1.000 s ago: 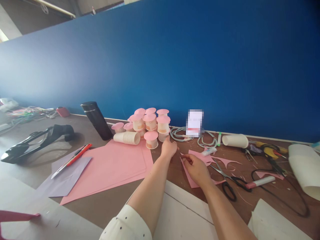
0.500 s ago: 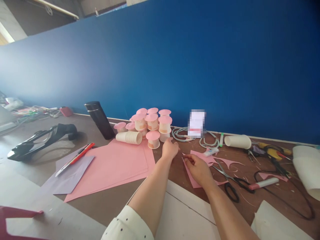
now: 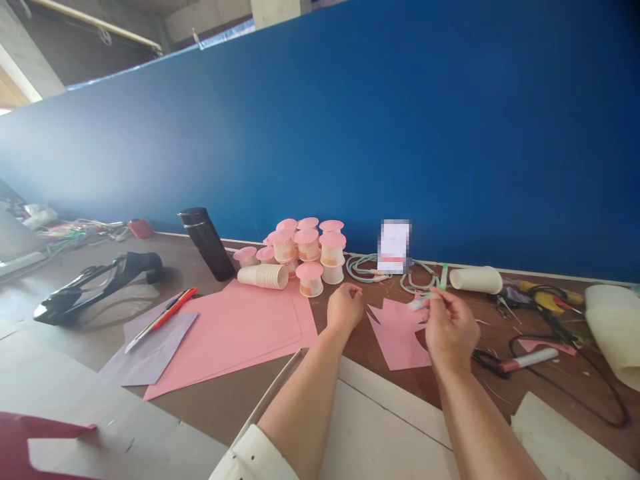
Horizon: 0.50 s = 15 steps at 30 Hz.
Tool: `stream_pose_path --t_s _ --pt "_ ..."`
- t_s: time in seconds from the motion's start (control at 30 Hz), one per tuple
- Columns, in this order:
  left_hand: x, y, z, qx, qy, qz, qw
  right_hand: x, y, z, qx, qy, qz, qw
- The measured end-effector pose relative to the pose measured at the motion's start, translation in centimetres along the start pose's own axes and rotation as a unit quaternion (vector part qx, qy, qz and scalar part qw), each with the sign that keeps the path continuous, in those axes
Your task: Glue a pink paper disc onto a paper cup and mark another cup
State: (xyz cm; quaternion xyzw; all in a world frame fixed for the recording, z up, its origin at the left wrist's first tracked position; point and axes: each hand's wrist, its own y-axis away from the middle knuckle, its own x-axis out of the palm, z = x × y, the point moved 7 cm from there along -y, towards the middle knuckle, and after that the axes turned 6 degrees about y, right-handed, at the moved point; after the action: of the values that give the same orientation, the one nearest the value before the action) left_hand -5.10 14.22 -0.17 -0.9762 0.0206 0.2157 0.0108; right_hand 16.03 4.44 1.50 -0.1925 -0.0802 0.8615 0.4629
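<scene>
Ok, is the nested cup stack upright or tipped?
Tipped: the cup stack lies on its side, nested rims facing right in the picture.

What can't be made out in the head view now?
Head view:
Scissors: blades hidden behind the right hand.
White tube: right end, and whether it's gripped, covered by that hand.
Left hand: whether it holds anything, hidden by its back.
Upright white panel: content pixelated.
Pink object: cut off by left edge.

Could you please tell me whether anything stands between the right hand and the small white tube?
Nothing visible does: the small white tube shows right beside the right hand, in front of or over the cut pink paper; whether it is gripped, I cannot tell.
</scene>
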Motion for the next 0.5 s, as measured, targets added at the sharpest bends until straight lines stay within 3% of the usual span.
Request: stream_pose_path --t_s 0.1,0.17,0.27,0.4,0.5 --pt "1.4 0.9 0.0 0.011 -0.063 0.05 0.997 -1.7 -1.4 -1.1 0.024 0.026 -0.071 0.997" --pt "2.0 1.3 -0.1 0.022 -0.108 0.065 0.992 -2.2 -2.2 -1.5 0.043 0.048 -0.063 0.996" --pt "2.2 1.5 -0.5 0.063 -0.158 0.055 0.984 -1.9 -2.8 -1.3 0.05 0.177 0.041 0.982" --pt "2.4 1.6 -1.1 0.128 -0.204 0.039 0.97 -1.2 -2.7 -1.6 0.043 0.38 0.233 0.894" --pt "3.5 2.0 -1.5 0.175 -0.205 0.084 0.959 -2.1 -3.0 -2.7 0.043 0.408 0.274 0.87"
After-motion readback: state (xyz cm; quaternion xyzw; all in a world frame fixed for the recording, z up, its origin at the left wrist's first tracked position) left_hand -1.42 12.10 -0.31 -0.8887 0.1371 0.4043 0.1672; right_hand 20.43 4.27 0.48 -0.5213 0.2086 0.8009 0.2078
